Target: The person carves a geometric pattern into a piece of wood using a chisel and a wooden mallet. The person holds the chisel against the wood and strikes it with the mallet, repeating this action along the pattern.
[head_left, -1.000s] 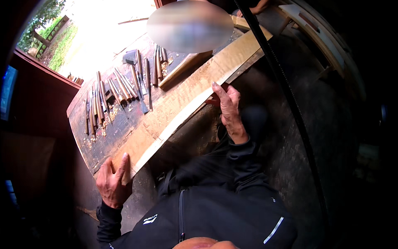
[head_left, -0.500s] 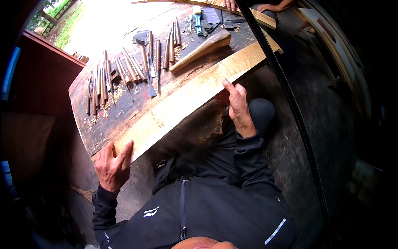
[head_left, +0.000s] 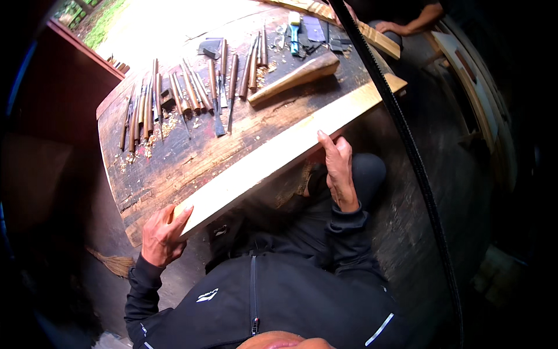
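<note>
Along the near edge of the dark workbench [head_left: 174,168] lies the pale plank [head_left: 279,154], long, flat and clean-cut. Since a second ago my left hand [head_left: 161,235] has closed around its near-left end, while my right hand [head_left: 337,168], fingers loosely open, presses its edge, so I judge it steadied. Chisels [head_left: 186,96] lie beyond.

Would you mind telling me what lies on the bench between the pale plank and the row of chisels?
In the head view, only bare dark benchtop with scattered shavings separates the pale plank from the chisels.
</note>
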The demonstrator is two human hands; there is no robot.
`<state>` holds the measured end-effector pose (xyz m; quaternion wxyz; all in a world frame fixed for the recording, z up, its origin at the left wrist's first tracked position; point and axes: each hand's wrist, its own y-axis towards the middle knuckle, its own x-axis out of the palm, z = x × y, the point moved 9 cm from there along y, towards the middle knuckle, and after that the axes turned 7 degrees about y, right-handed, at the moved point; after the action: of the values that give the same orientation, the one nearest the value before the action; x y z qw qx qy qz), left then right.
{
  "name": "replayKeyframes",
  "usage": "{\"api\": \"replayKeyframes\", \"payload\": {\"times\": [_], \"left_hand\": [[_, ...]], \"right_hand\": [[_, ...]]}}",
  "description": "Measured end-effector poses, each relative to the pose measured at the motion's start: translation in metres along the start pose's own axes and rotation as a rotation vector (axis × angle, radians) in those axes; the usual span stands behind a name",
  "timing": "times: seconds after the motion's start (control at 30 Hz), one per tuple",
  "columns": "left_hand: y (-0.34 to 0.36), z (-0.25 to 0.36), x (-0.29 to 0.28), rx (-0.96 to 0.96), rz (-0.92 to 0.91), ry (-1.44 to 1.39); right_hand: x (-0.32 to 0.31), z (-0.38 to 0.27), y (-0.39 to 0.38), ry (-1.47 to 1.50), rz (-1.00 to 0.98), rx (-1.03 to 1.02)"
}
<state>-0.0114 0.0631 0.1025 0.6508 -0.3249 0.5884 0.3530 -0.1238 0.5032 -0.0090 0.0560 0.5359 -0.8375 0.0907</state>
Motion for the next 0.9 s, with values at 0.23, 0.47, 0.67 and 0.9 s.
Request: {"api": "replayKeyframes", "payload": {"times": [0.23, 0.47, 0.67, 0.9], "left_hand": [[0.003, -0.059, 0.016, -0.148, -0.085, -0.494], [0.026, -0.117, 0.022, -0.102, 0.037, -0.409], [0.028, -0.108, 0.015, -0.202, 0.134, -0.143], [0.032, -0.093, 0.027, -0.25, 0.393, 0.065]], "right_hand": [[0.03, -0.038, 0.016, -0.014, -0.084, -0.05], [0.108, -0.131, 0.002, -0.873, -0.339, -0.995], [0.146, -0.088, 0.033, -1.192, -0.502, -1.095], [0.16, -0.079, 0.05, -1.224, -0.593, -0.998]]}}
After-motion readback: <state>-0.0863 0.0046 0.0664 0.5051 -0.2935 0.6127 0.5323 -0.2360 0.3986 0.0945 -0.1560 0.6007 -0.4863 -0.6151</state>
